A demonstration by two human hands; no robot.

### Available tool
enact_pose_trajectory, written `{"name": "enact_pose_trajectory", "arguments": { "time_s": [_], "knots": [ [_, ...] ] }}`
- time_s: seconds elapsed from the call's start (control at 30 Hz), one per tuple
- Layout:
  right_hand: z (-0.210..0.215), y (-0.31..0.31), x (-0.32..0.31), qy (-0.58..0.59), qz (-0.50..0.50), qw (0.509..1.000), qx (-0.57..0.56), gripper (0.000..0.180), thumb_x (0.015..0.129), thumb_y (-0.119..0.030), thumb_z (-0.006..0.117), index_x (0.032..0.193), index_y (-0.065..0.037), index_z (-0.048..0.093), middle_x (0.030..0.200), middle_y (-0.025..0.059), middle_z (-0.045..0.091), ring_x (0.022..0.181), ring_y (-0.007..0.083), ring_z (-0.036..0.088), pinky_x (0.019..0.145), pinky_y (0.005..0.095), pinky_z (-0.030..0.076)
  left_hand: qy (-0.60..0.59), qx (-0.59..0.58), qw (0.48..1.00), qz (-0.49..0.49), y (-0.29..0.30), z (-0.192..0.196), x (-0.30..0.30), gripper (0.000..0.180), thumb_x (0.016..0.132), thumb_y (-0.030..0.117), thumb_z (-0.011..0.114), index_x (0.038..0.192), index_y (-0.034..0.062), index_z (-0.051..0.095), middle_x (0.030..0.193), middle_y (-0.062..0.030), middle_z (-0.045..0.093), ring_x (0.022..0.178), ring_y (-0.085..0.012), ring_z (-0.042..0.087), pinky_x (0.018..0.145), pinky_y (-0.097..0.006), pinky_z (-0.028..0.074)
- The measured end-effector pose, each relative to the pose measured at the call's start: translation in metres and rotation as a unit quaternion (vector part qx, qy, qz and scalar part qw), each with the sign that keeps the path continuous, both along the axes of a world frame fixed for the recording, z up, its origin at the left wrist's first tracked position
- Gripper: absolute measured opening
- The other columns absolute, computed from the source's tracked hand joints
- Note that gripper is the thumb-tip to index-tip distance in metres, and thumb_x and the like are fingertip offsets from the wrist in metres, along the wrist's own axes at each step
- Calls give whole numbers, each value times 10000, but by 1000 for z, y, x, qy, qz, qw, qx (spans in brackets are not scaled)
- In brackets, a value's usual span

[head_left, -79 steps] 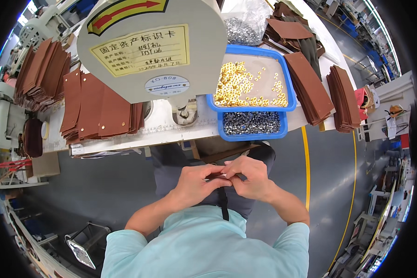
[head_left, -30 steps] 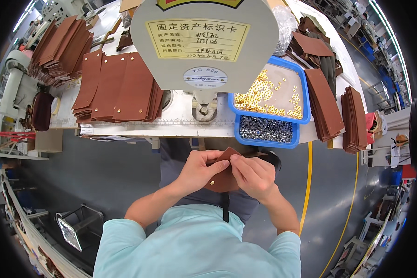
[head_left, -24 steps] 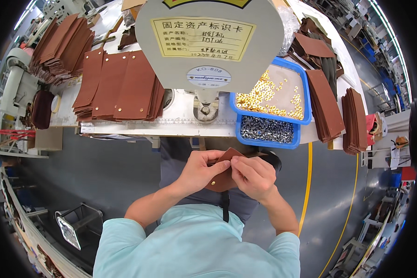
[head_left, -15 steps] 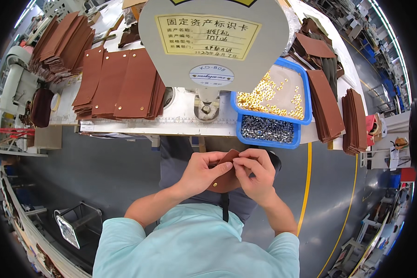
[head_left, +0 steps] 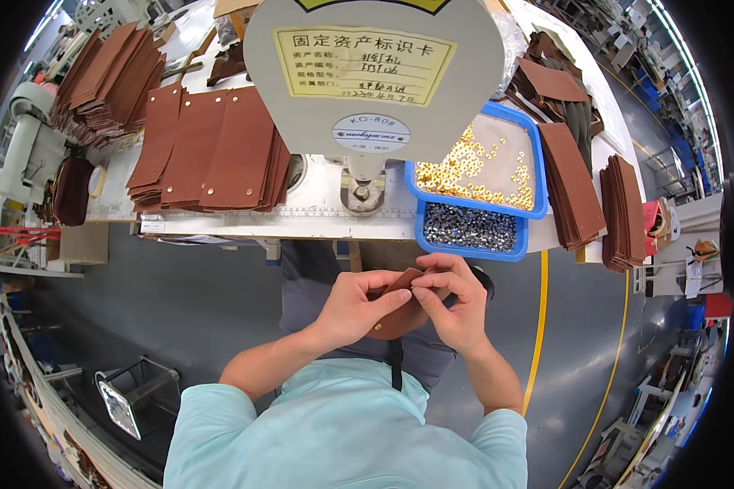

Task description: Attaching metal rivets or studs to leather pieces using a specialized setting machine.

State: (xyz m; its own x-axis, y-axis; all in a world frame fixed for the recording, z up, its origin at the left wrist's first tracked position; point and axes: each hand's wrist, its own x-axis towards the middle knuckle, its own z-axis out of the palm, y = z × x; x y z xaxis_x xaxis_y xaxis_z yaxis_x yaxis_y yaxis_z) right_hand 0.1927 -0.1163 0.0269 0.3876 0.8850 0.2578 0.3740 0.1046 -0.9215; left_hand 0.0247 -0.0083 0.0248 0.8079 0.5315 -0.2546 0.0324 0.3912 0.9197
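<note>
Over my lap, my left hand (head_left: pixel 356 306) grips a brown leather piece (head_left: pixel 399 323) with the thumb on top of it. A gold stud shows near the lower end of the leather. My right hand (head_left: pixel 455 305) is closed at the far right edge of the same piece, thumb and fingers pinched together there; whether a small part sits between the fingertips is too small to make out. Just beyond my hands stands the grey-white press machine (head_left: pixel 367 81), its head over a small round base (head_left: pixel 364 197) on the white table (head_left: pixel 326 220).
A blue tray of gold rings (head_left: pixel 475 167) overlaps a blue tray of silvery studs (head_left: pixel 470 228) at the table's front edge. Brown leather stacks lie left (head_left: pixel 220 155) and right (head_left: pixel 573 187), with another at the far right (head_left: pixel 622 213). A metal-framed stool (head_left: pixel 139 395) stands behind on the left.
My right hand has shifted slightly, its fingers lifting and opening a little at the leather's edge. The leather has tilted a bit; my left hand stays almost in place.
</note>
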Motion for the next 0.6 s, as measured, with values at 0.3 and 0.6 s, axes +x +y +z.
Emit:
{"name": "enact_pose_trajectory", "arguments": {
  "time_s": [0.3, 0.6],
  "knots": [
    [-13, 20, 44, -116, 1, 993, -16, 199, 863, -22, 746, 1061, -8, 747, 1099, 136, 740, 918, 231, 732, 789, 320, 572, 30, 482, 875, 29, 11, -20, 5, 223, 933, 154, 734, 1137, 65, 742, 888, -54, 761, 736, -170, 709, 632, -287, 548],
    [-25, 49, 73, -365, -71, 920, -122, 145, 881, -42, 713, 1019, -31, 754, 978, 139, 715, 864, 335, 712, 763, 409, 574, -84, 730, 672, 93, 21, -24, 8, 191, 745, 101, 756, 915, 115, 669, 894, 0, 726, 713, -127, 699, 556, -250, 513]
  ]
}}
